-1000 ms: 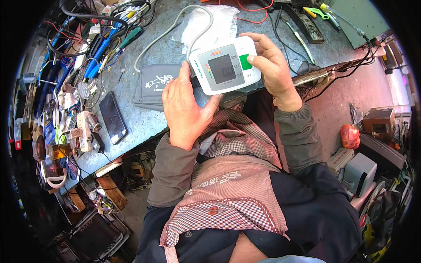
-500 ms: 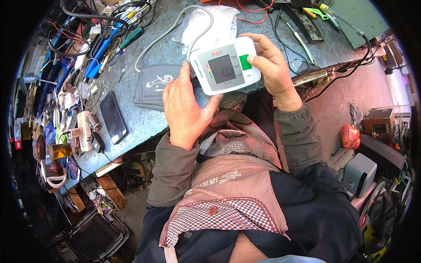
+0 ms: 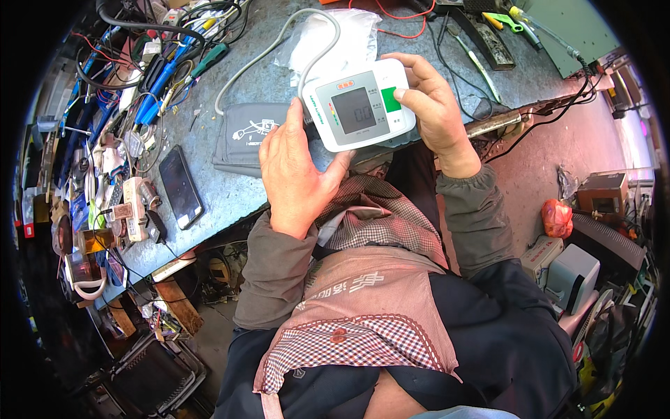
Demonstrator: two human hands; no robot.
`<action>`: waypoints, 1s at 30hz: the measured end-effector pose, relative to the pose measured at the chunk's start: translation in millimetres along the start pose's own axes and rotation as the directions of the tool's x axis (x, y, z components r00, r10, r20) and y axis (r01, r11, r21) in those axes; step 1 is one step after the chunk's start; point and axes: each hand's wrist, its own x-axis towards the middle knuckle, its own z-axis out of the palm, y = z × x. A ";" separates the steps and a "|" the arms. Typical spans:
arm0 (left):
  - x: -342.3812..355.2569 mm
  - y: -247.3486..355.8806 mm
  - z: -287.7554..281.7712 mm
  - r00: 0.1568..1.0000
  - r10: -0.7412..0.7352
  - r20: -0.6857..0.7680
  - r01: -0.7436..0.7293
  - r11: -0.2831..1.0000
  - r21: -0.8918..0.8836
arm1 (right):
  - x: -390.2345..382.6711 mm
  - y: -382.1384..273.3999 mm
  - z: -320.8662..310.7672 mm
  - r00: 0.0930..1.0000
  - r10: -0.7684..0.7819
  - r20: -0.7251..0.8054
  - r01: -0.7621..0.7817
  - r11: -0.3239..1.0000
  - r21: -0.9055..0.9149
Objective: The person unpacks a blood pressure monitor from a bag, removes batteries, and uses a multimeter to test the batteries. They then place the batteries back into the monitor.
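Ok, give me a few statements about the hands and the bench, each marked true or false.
1. The right hand has its thumb at the green button of the white monitor. True.
2. The grey cuff lies right of the monitor. False: it lies to the left.
3. The black phone lies on the bench, left of the cuff. True.
4. The monitor's screen is blank. False: digits show on it.
5. The left hand holds the phone. False: it is at the monitor's left side.

The middle is bright and clear, and the blood pressure monitor (image 3: 361,105) looks sharp. The white plastic bag (image 3: 356,43) shines so much that its folds are hard to see. The floor (image 3: 520,160) on the right glows pale pink. Under the workbench (image 3: 227,195) it is dark. Near the rim, straight things bend, then all turns black
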 end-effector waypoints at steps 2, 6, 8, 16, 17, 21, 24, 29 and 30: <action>0.3 -0.1 -0.3 1.000 0.000 0.001 0.000 1.000 0.000 | 0.0 -0.1 -0.2 1.000 -0.001 0.001 0.001 1.000 -0.006; 1.1 0.8 -0.8 1.000 -0.004 0.007 0.004 1.000 -0.004 | -0.2 1.8 -0.9 1.000 -0.005 0.005 0.005 1.000 0.005; 1.0 0.5 -0.6 1.000 -0.004 0.008 0.004 1.000 -0.007 | 0.0 0.9 -0.8 1.000 -0.013 0.013 0.013 1.000 -0.004; 0.5 0.0 -0.1 1.000 0.002 0.003 -0.002 1.000 0.004 | -0.1 0.9 -0.6 1.000 -0.011 0.004 0.011 1.000 0.000; 0.6 0.3 -0.2 1.000 0.003 0.003 -0.003 1.000 0.003 | -0.3 0.6 -0.8 1.000 -0.013 0.005 0.013 1.000 -0.007; 1.1 1.2 -0.7 1.000 0.002 0.006 -0.002 1.000 0.005 | -0.9 0.0 -0.9 1.000 -0.013 0.011 0.013 1.000 -0.006; 1.5 1.2 -1.2 1.000 0.002 0.010 -0.002 1.000 0.003 | -0.9 -0.9 -0.2 1.000 -0.017 0.017 0.017 1.000 -0.008; 0.9 0.2 -0.3 1.000 0.007 0.004 -0.007 1.000 0.004 | -0.9 -0.8 -0.4 1.000 -0.019 0.017 0.019 1.000 -0.004; 0.8 -0.2 -0.1 1.000 0.008 0.003 -0.008 1.000 0.003 | -0.9 -1.1 0.0 1.000 -0.019 0.015 0.019 1.000 -0.005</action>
